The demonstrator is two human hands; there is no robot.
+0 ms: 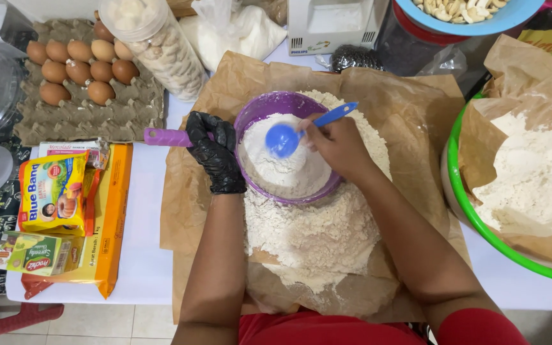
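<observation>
Head view: left hand (215,153) clamped on purple sieve (269,108), right hand (340,147) on blue spoon (289,135), yellow packets (52,191) left.

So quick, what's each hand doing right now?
Left hand, black-gloved: closed on the purple sieve, gripping at its handle.
Right hand: closed, holding the blue spoon.

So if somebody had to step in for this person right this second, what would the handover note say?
Left hand, in a black glove: gripping the purple sieve by its handle, holding it over the flour heap.
Right hand, bare: holding a blue spoon, its bowl pressed into the flour inside the sieve.
Where things are: the heap lies on brown paper on the table; a green-rimmed bowl to the right, lined with paper, holds more flour.
Done: a large heap already lies under the sieve.
Left: the flour in the sieve, which is about half full.
</observation>
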